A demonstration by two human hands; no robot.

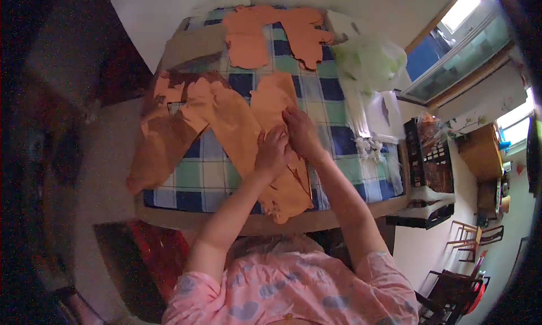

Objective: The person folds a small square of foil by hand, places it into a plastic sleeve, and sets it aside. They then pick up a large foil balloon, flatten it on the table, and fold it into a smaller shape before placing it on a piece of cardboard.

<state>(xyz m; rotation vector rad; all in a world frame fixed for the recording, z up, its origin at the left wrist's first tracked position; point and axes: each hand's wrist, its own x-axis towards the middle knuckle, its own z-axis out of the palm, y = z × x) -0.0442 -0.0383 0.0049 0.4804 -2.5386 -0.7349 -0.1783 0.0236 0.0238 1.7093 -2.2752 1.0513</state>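
Both hands rest close together on a long orange fabric piece [282, 189] that lies across a table with a blue, green and white checked cloth [192, 178]. My left hand [272, 152] has its fingers curled and pressed on the fabric. My right hand [300, 132] lies just beside it, fingers bent onto the same piece. Whether either hand pinches the fabric or only presses on it is unclear. A second long orange piece [228, 122] lies just left of my hands.
More orange fabric pieces [265, 34] lie at the far end of the table, and brownish ones [164, 139] hang off its left edge. White and pale green material [367, 65] is heaped at the right. A black crate [432, 167] stands right of the table, wooden chairs [468, 240] beyond.
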